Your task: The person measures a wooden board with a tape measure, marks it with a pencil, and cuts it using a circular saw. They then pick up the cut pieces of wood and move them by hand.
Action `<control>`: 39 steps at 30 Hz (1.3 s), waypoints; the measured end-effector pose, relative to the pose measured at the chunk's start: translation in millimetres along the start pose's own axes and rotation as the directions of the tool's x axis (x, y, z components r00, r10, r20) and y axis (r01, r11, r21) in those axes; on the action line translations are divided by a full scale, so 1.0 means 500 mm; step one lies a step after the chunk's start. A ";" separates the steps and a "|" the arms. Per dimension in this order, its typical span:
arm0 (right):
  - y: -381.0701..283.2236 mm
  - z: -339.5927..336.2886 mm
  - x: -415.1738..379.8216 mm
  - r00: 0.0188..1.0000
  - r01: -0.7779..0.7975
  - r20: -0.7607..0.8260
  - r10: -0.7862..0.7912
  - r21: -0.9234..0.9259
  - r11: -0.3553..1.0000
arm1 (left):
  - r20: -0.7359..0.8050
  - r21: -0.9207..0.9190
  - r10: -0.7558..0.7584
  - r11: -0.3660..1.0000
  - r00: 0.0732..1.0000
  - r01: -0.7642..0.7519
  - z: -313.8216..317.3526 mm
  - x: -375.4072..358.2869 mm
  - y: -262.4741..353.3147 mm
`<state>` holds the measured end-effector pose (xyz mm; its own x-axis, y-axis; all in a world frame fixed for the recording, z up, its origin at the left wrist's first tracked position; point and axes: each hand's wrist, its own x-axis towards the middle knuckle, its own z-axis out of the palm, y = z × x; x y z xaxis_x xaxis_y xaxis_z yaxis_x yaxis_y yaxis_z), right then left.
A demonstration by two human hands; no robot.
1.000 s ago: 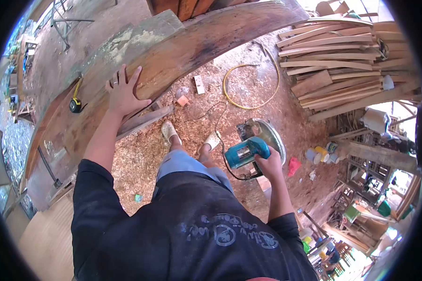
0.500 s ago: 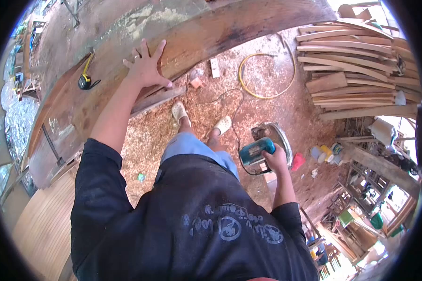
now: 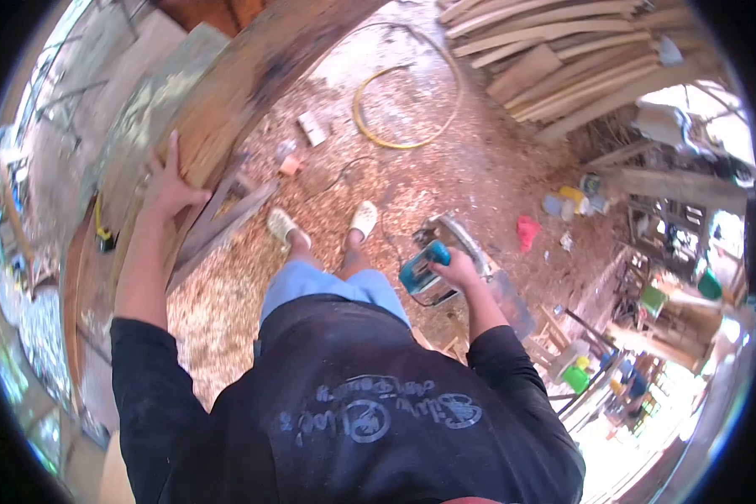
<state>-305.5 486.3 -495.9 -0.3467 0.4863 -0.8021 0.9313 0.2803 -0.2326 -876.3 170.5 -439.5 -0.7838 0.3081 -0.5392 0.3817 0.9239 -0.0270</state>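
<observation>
At left, left hand (image 3: 172, 191) lies spread on the plank (image 3: 227, 92), ungripping, seemingly for support; near centre, right hand (image 3: 459, 270) clenches the tool (image 3: 420, 273), likely bearing its weight.

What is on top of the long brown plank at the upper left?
The left hand rests spread on the plank. A tape measure lies farther left, but whether on this same plank I cannot tell. The surface under that hand is covered.
</observation>
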 end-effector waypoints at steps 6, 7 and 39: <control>0.099 0.033 -0.027 0.998 -0.061 -0.021 0.061 0.006 0.998 | 0.011 0.002 -0.007 1.000 1.000 0.007 -0.009 -0.009 0.003; 0.111 0.038 -0.034 0.996 -0.087 -0.026 0.087 0.013 0.996 | 0.003 0.003 -0.008 1.000 1.000 0.008 -0.008 -0.010 0.003; -0.310 -0.162 -0.074 0.912 0.331 -0.316 -0.263 0.184 0.926 | -0.244 -0.034 0.094 0.994 0.965 -0.105 -0.010 -0.064 -0.017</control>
<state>-445.9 491.7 -385.7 -0.5966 0.6306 -0.4964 0.7677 0.2683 -0.5819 -856.9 153.8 -417.7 -0.8401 0.4395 -0.3179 0.4452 0.8935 0.0587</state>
